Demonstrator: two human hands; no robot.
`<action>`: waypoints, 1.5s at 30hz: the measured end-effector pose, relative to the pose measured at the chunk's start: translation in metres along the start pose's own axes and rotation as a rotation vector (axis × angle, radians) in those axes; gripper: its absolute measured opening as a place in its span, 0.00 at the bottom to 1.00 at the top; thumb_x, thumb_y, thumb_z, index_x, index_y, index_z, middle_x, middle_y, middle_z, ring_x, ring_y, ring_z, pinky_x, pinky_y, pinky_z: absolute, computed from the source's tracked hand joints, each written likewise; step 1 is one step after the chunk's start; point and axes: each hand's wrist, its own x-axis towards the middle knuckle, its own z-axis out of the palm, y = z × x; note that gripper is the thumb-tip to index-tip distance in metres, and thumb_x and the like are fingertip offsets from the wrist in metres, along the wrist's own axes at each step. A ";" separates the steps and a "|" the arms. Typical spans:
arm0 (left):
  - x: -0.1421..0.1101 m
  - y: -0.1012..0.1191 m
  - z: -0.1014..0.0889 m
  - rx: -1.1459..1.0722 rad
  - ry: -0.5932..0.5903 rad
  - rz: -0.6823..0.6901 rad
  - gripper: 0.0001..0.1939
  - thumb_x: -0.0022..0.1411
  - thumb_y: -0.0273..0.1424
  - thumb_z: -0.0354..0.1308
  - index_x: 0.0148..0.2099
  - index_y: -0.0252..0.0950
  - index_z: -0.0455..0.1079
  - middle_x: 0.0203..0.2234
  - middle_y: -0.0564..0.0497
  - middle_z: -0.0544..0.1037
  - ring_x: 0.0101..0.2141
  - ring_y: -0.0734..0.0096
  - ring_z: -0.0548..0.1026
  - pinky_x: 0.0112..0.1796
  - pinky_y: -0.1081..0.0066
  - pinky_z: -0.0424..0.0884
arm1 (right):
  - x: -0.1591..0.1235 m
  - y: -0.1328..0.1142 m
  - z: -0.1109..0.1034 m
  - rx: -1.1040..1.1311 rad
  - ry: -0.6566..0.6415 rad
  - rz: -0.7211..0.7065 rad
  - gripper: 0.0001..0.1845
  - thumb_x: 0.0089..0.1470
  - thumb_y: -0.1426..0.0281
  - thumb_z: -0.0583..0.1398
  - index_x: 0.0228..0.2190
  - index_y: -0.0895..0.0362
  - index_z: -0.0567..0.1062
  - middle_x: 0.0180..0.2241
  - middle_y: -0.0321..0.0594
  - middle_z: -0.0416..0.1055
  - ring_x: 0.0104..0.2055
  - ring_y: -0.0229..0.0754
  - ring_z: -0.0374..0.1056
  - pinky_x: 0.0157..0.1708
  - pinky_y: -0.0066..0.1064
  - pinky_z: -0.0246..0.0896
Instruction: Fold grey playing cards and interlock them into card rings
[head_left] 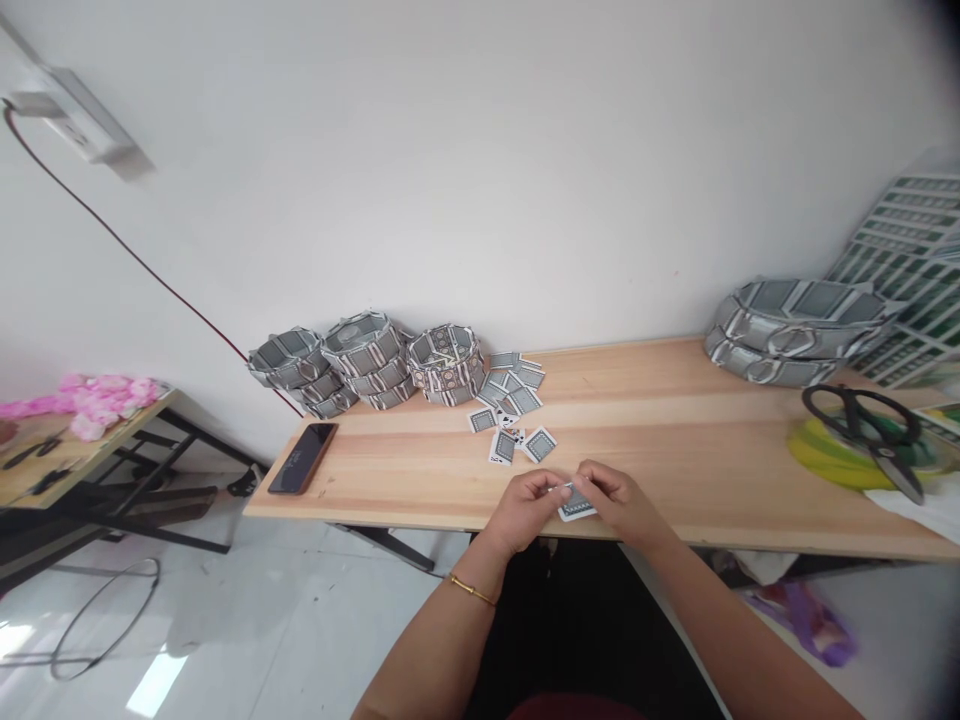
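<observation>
Near the front edge of the wooden table, my left hand (531, 508) and my right hand (616, 500) close on a playing card (577, 502) between them. Its grey-blue patterned back faces up; whether more than one card is held, I cannot tell. Just beyond my hands lie several loose playing cards (540, 443), some face up, with a larger heap of cards (516, 385) behind them. Left of that heap stands a round ring woven from folded cards (448, 365), touching a stack of similar rings (369, 360).
Another ring stack (296, 372) and a phone (303, 458) occupy the table's left end. On the right are larger card rings (795, 330), black scissors (862, 430) on a yellow tape roll (817, 455), and green-and-white sheets (911, 250). A white wall (570, 180) borders the back.
</observation>
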 end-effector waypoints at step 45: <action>0.003 -0.011 -0.005 -0.201 0.099 -0.036 0.21 0.49 0.43 0.65 0.23 0.33 0.60 0.15 0.58 0.63 0.18 0.83 0.58 0.24 0.77 0.52 | 0.000 0.015 -0.002 0.095 0.061 0.057 0.20 0.58 0.59 0.54 0.20 0.55 0.58 0.22 0.32 0.53 0.26 0.35 0.51 0.27 0.28 0.48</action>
